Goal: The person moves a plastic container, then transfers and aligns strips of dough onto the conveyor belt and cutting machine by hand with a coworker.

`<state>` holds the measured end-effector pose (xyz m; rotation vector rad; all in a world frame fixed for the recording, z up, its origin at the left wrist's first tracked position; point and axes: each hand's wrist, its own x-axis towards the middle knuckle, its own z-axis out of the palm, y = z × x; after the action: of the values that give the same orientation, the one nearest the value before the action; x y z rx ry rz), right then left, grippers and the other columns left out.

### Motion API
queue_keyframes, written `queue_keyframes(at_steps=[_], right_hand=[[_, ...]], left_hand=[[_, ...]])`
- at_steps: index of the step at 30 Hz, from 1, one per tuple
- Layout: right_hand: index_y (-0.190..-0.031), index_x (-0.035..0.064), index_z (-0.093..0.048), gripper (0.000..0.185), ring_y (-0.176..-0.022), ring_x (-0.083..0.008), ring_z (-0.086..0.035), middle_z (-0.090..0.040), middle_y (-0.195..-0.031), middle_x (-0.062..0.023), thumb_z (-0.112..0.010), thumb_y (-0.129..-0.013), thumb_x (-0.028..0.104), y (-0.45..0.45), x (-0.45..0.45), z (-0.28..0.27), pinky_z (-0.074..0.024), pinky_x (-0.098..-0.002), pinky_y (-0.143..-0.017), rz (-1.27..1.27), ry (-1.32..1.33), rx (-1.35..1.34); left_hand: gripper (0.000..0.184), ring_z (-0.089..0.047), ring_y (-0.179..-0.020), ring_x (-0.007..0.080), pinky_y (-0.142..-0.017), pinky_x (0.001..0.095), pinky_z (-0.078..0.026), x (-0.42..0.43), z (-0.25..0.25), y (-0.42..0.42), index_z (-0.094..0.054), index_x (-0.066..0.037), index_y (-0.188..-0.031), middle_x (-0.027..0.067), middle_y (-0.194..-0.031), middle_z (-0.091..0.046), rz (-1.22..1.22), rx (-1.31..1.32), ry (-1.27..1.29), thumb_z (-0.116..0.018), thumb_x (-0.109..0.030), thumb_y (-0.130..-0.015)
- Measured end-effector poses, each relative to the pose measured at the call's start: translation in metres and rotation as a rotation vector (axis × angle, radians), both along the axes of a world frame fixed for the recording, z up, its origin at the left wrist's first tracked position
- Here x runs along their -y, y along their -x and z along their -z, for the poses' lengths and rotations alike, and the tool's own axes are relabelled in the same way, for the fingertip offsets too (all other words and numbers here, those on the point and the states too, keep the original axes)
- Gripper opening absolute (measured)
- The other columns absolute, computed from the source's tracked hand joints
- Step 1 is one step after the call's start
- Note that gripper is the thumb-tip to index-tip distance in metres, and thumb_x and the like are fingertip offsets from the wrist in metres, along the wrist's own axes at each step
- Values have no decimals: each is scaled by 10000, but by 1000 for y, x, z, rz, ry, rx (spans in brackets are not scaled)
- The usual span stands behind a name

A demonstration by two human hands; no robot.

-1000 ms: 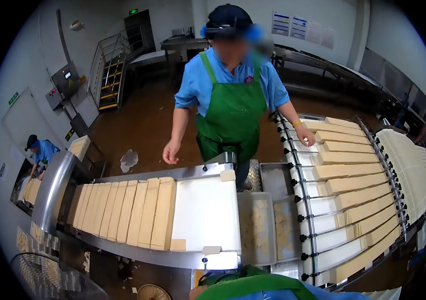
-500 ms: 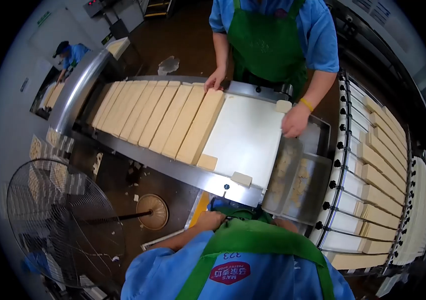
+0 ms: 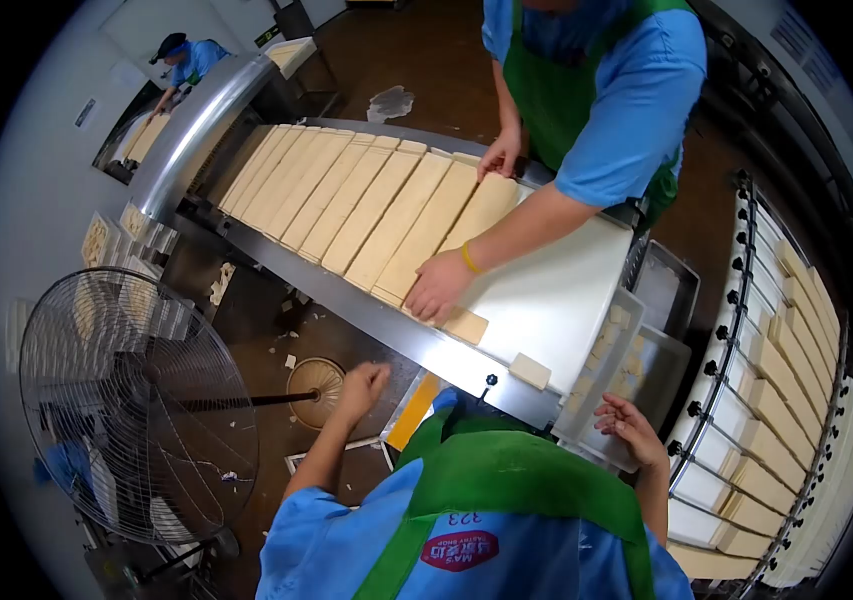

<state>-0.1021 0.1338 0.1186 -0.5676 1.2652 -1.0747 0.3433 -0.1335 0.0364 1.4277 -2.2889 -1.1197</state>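
My left hand (image 3: 364,388) is raised in the air on the near side of the conveyor (image 3: 398,340), its fingers curled closed and nothing visible in them. My right hand (image 3: 629,425) hangs above the near edge of the plastic bins (image 3: 654,400), fingers apart and holding nothing. Long pale dough slabs (image 3: 371,205) lie side by side across the belt. A co-worker's hand (image 3: 436,288) presses the near end of the last slab, and their other hand (image 3: 501,155) touches its far end. Two small dough pieces (image 3: 529,371) (image 3: 466,326) rest along the belt's near edge.
A large fan (image 3: 141,400) stands at the left, with its round base (image 3: 314,390) on the littered floor. To the right, a second line (image 3: 706,490) with rods and black knobs carries more slabs. Another person (image 3: 191,62) works at the far left.
Both my hands have come up from my waist and moved outward. The co-worker has leaned across the belt, bringing one hand from near the bins to the last slab. My view has shifted.
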Motion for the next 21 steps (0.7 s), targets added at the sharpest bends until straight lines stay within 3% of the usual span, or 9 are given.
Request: queue_keyframes(at_steps=[5, 7, 8, 10, 13, 17, 19, 20, 21], right_hand=[[-1373, 21, -392, 550, -1022, -152, -546, -537, -1204, -82, -606, -879, 137, -46, 99, -26, -432, -293, -906, -161, 116, -4], [-1341, 18, -439, 476, -985, -128, -547, -562, -1165, -65, -585, -893, 87, -68, 137, -38, -440, -270, -885, -293, 159, -14], [-1341, 18, -439, 476, -985, -128, -547, -562, -1165, -65, -585, -893, 87, -78, 154, -38, -440, -270, -885, -287, 156, -17], [-1260, 21, -529, 369, -901, -96, -554, -610, -1057, -44, -582, -900, 81, -94, 186, -33, -454, -243, -825, -324, 253, -121], [-1145, 16, -606, 261, -812, -85, -564, -640, -916, -18, -586, -902, 109, -115, 233, -24, -462, -233, -748, -234, 147, -294], [-1064, 15, -638, 204, -752, -73, -558, -646, -842, -13, -590, -894, 117, -125, 290, 3, -456, -225, -682, -168, 200, -399], [-1015, 20, -654, 179, -722, -92, -565, -659, -830, -45, -596, -882, 125, -127, 323, 12, -458, -239, -662, -212, 205, -590], [-988, 25, -661, 164, -693, -144, -587, -658, -821, -82, -603, -868, 121, -129, 340, 20, -471, -265, -648, -148, 299, -720], [-1006, 18, -654, 201, -805, -241, -611, -648, -885, -126, -589, -859, 139, -126, 359, 35, -486, -316, -714, -111, 330, -820]], left_hand=[[232, -610, -797, 264, -755, 364, -486, 60, 12, 34, -659, -2, -1044, 143, -845, -612, -336, -180, 149, -584, -175, -910], [335, -586, -874, 286, -816, 372, -474, 79, 31, 43, -584, 8, -1170, 165, -980, -568, -383, -166, 95, -593, -191, -900], [335, -586, -874, 286, -816, 372, -474, 87, 36, 49, -584, 8, -1170, 165, -980, -568, -377, -169, 91, -593, -191, -900], [556, -509, -1023, 386, -901, 396, -441, 98, 44, 65, -450, 45, -1279, 267, -1165, -451, -363, -69, 173, -662, -200, -827], [700, -427, -1099, 431, -945, 422, -400, 103, 29, 88, -367, 69, -1288, 289, -1203, -358, -361, -44, 75, -741, -193, -758], [782, -443, -1053, 428, -940, 420, -417, 101, 34, 111, -358, 77, -1268, 272, -1173, -364, -372, -23, 165, -813, -136, -669], [758, -450, -1071, 446, -953, 432, -412, 102, 22, 124, -380, 77, -1241, 281, -1192, -368, -376, -64, 97, -817, -101, -648], [748, -431, -1104, 451, -975, 443, -394, 104, 11, 130, -372, 68, -1233, 283, -1207, -359, -361, -78, 59, -814, -90, -650], [738, -413, -1137, 456, -997, 453, -377, 106, 2, 134, -364, 58, -1225, 285, -1222, -349, -346, -90, 20, -810, -78, -652]])
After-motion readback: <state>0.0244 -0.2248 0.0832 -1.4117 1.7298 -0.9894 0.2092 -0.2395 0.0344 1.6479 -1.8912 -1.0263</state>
